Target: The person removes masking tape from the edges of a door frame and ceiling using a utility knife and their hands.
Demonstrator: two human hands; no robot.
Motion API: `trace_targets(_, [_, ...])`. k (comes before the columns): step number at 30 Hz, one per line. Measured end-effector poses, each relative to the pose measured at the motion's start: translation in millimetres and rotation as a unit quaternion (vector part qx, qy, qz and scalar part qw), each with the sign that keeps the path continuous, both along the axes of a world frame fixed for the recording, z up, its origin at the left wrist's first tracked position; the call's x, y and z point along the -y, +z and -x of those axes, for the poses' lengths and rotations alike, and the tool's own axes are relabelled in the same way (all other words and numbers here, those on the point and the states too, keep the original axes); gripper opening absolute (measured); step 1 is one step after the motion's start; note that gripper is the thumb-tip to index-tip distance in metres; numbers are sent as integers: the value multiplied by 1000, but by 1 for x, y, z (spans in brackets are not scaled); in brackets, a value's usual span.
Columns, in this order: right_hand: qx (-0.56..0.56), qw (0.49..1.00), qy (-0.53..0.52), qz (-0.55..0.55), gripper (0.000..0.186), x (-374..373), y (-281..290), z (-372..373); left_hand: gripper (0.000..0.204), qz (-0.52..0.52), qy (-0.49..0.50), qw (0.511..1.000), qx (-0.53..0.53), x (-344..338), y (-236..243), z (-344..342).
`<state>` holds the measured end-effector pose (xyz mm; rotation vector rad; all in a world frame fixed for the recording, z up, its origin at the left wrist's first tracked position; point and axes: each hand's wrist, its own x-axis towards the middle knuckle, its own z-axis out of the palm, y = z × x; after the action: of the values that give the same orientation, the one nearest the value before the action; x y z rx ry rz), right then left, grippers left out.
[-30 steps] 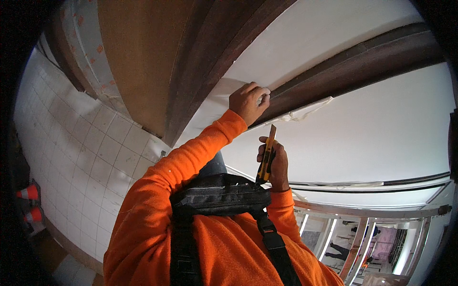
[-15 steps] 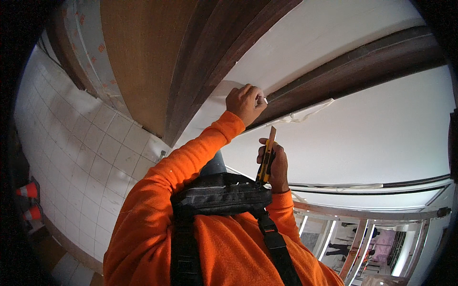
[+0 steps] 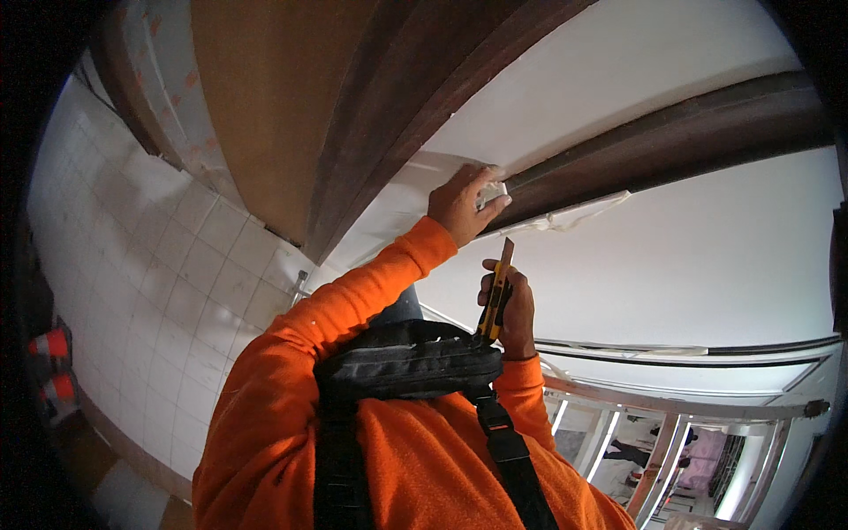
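My left hand (image 3: 454, 210) is at the end of a dark brown wooden trim (image 3: 654, 140), beside the white wall. Its fingers and thumb curl around a small crumpled white strip (image 3: 493, 193), whose material I cannot make out. Lower down, my right hand (image 3: 519, 314) grips a yellow and black utility knife (image 3: 495, 305) upright, with the blade out and its tip pointing up, just below the left hand. A loose whitish strip (image 3: 583, 212) hangs along the trim's lower edge, right of the left hand.
A brown wooden door panel (image 3: 265, 97) with a dark frame rises at the upper left. Pale floor tiles (image 3: 177, 291) lie on the left, with orange and white cones (image 3: 51, 344) beyond. Metal scaffold bars (image 3: 689, 406) stand at the lower right, and people are visible beyond them.
My left hand has shifted slightly right and down, and its thumb has spread from the fingers, showing more of the white strip. The right hand with the knife stays nearly still.
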<state>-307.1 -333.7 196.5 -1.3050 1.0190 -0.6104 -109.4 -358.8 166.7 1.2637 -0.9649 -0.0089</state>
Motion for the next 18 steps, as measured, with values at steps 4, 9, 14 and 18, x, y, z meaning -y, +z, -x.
trace_targets(4, [-4,1000,-2,3,55,-3,-1,-4,11,-32,-50,998,-18,6,-13,-3])
trace_targets(9, [-21,1000,-12,-3,53,-1,-2,2,6,-20,-46,999,-19,10,-29,-5])
trace_targets(14, [-24,1000,-11,5,53,-2,-4,7,9,-40,-57,998,-11,8,-44,-11])
trace_targets(18, [-24,999,-24,-14,53,-5,-5,6,8,-64,-60,996,-8,0,-52,-13])
